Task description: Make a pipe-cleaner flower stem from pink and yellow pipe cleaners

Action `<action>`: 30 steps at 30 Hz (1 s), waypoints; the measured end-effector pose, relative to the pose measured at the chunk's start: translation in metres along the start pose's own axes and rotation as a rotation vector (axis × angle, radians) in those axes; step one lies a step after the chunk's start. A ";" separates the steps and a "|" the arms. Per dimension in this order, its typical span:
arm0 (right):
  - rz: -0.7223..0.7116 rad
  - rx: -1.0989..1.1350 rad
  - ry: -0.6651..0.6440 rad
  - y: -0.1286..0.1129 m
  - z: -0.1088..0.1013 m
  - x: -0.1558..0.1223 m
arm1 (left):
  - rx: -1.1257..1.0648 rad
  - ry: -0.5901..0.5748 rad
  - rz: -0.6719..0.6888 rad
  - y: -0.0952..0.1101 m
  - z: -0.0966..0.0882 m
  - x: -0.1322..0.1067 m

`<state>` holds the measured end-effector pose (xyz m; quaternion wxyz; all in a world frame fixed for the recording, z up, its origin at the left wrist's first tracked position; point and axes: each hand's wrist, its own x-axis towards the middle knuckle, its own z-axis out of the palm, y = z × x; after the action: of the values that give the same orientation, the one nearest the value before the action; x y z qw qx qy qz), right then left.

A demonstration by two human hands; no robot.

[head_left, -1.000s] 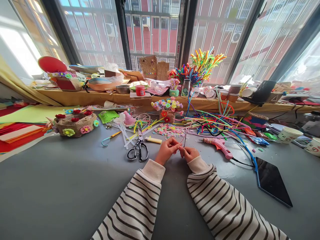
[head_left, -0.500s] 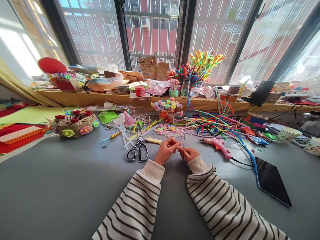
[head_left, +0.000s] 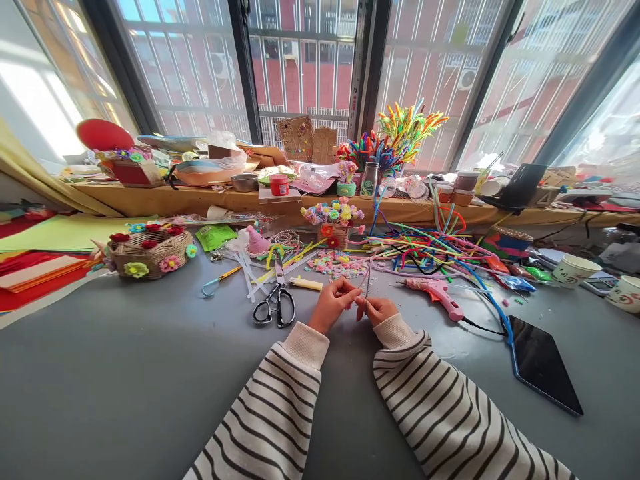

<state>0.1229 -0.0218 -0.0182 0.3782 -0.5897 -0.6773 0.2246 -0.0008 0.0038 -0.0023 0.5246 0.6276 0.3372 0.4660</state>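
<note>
My left hand (head_left: 334,305) and my right hand (head_left: 379,309) meet above the grey table (head_left: 125,373), fingers pinched together. Between them stands a thin pale pipe cleaner (head_left: 367,280), held upright by both hands. Both arms wear striped sleeves. Black-handled scissors (head_left: 275,303) lie just left of my left hand. A pink glue gun (head_left: 436,294) lies just right of my right hand.
A heap of coloured pipe cleaners (head_left: 425,247) spreads behind the hands. A woven basket with flowers (head_left: 149,248) sits at left, a dark tablet (head_left: 543,363) at right, paper cups (head_left: 575,270) far right. A cluttered shelf (head_left: 225,197) runs below the windows.
The hands have stayed together at the same spot, with only small finger movements on the pipe cleaner. The camera tilted slightly.
</note>
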 end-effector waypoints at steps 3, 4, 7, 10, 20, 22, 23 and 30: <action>0.009 -0.029 0.098 -0.003 -0.001 -0.002 | -0.007 0.009 0.015 0.002 0.000 0.000; 0.006 -0.035 0.120 -0.004 -0.001 -0.002 | -0.011 0.014 0.019 0.002 0.000 -0.001; 0.003 -0.028 0.119 -0.002 0.001 -0.002 | -0.012 0.023 0.012 0.002 -0.001 -0.001; 0.028 0.066 0.097 0.005 0.002 0.001 | 0.018 0.039 -0.018 0.000 -0.001 -0.001; 0.126 -0.017 0.132 0.012 -0.002 0.003 | -0.150 0.085 -0.169 0.022 -0.007 -0.016; 0.100 -0.057 0.093 0.009 0.001 -0.002 | -0.171 0.082 -0.239 0.033 -0.017 -0.017; 0.078 -0.062 0.078 0.008 0.002 -0.005 | -0.158 0.109 -0.251 0.039 -0.023 -0.017; -0.040 -0.042 -0.019 0.013 -0.003 -0.023 | -0.095 0.198 -0.230 0.072 -0.074 0.021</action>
<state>0.1337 -0.0415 -0.0317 0.3637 -0.5816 -0.6971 0.2084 -0.0679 0.0322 0.0735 0.5678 0.5105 0.4342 0.4779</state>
